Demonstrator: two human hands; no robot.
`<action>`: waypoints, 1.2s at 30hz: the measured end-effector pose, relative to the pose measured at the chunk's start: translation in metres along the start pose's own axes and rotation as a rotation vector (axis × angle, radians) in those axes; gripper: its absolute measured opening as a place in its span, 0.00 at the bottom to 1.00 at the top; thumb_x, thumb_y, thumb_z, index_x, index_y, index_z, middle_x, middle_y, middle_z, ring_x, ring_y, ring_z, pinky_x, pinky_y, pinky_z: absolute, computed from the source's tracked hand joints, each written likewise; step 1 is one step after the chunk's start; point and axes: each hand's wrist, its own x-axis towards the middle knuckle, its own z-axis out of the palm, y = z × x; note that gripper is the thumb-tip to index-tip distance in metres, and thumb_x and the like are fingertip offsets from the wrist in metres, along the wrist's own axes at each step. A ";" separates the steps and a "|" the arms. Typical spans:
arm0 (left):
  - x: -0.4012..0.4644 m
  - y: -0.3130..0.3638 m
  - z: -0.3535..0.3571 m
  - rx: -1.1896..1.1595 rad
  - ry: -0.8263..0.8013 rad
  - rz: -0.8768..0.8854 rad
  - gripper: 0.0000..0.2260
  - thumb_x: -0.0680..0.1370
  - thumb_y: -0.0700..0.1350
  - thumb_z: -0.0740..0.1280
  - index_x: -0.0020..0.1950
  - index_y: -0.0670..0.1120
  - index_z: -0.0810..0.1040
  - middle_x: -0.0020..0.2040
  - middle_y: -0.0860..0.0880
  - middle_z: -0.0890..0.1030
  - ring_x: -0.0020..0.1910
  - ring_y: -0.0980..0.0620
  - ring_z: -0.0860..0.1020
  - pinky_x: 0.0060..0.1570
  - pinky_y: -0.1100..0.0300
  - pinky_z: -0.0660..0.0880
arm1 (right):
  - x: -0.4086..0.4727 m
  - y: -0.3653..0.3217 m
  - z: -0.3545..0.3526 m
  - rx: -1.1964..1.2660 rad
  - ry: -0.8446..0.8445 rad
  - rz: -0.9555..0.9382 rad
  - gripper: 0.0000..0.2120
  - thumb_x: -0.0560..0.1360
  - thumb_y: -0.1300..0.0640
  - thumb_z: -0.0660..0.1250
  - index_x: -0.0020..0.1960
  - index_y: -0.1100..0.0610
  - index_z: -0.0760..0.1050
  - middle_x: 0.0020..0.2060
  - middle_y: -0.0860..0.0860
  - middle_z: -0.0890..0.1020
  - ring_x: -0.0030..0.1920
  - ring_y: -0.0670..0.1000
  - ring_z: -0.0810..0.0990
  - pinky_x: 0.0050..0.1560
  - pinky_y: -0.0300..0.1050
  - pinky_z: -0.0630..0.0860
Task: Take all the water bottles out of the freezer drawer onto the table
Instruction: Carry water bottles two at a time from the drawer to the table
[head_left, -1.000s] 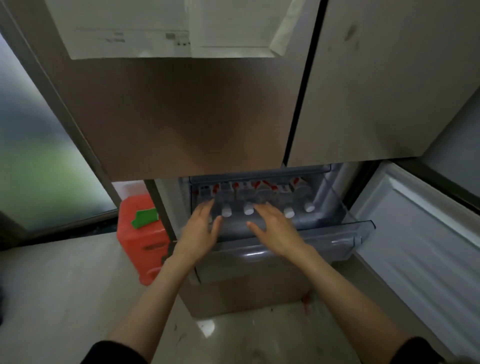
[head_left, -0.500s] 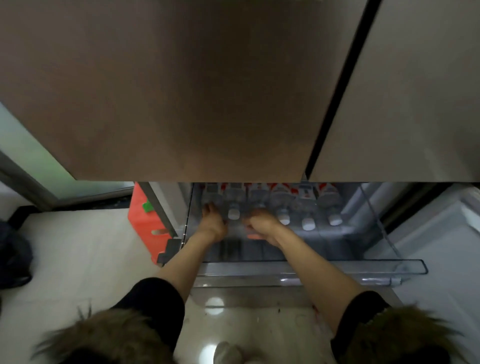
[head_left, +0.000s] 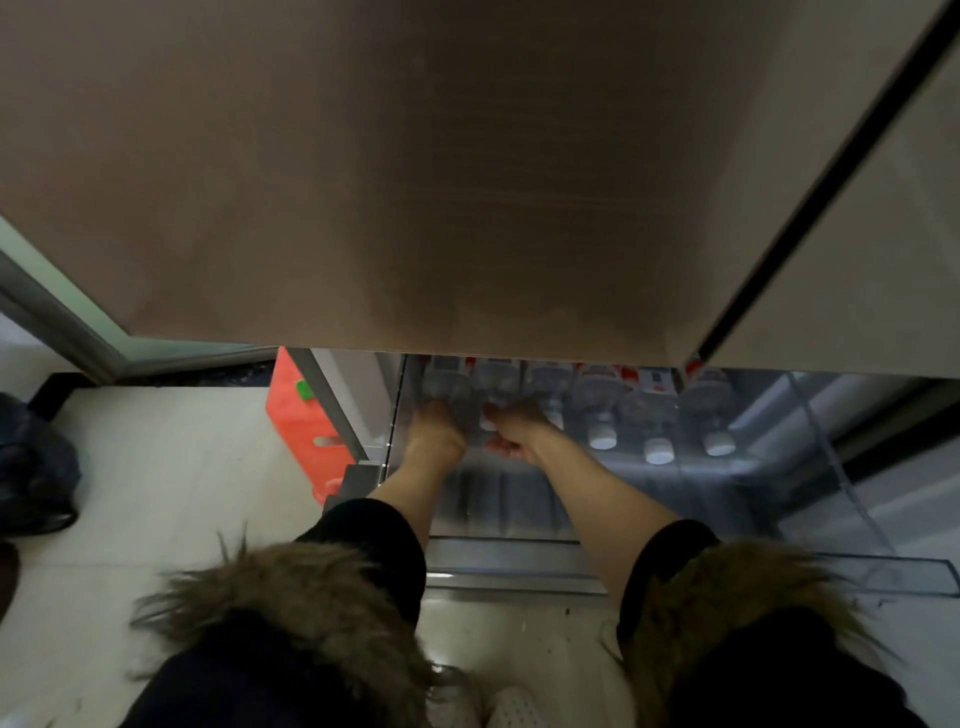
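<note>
Several clear water bottles with red-and-white labels lie side by side at the back of the pulled-out clear freezer drawer (head_left: 675, 569), white caps towards me. My left hand (head_left: 435, 436) is curled round the neck of the leftmost bottle (head_left: 441, 382). My right hand (head_left: 517, 426) is closed on the neck of the second bottle (head_left: 496, 382), whose cap shows between my hands. Three more bottles (head_left: 649, 410) lie untouched to the right. The upper fridge door hides the bottles' far ends.
The brown upper fridge doors (head_left: 415, 182) overhang the drawer closely. An orange crate (head_left: 296, 421) stands on the floor left of the fridge, and a dark bag (head_left: 31, 467) lies further left. The open lower door (head_left: 924, 499) is at the right.
I have leaned in over the drawer. Both hands went from hovering open above the bottles to reaching further back and closing on the two leftmost bottles.
</note>
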 end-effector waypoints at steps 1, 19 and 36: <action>0.000 0.000 0.002 -0.004 0.012 -0.004 0.17 0.78 0.41 0.62 0.66 0.36 0.69 0.66 0.38 0.72 0.65 0.42 0.71 0.61 0.57 0.68 | 0.003 0.002 0.000 -0.027 -0.004 -0.012 0.14 0.78 0.57 0.60 0.35 0.58 0.68 0.31 0.55 0.74 0.28 0.50 0.72 0.28 0.40 0.68; -0.040 0.005 -0.030 -0.254 -0.064 -0.071 0.13 0.75 0.41 0.65 0.57 0.36 0.76 0.57 0.38 0.79 0.56 0.42 0.78 0.53 0.55 0.76 | -0.064 -0.003 -0.027 0.155 -0.119 0.108 0.09 0.76 0.65 0.64 0.56 0.64 0.72 0.58 0.60 0.76 0.26 0.48 0.81 0.19 0.32 0.70; -0.146 0.015 -0.069 -0.291 0.523 0.126 0.14 0.74 0.44 0.66 0.53 0.35 0.73 0.51 0.36 0.77 0.49 0.37 0.76 0.43 0.52 0.69 | -0.168 0.012 -0.068 -0.279 0.277 -0.408 0.13 0.71 0.53 0.67 0.47 0.56 0.65 0.48 0.59 0.80 0.48 0.59 0.80 0.42 0.48 0.76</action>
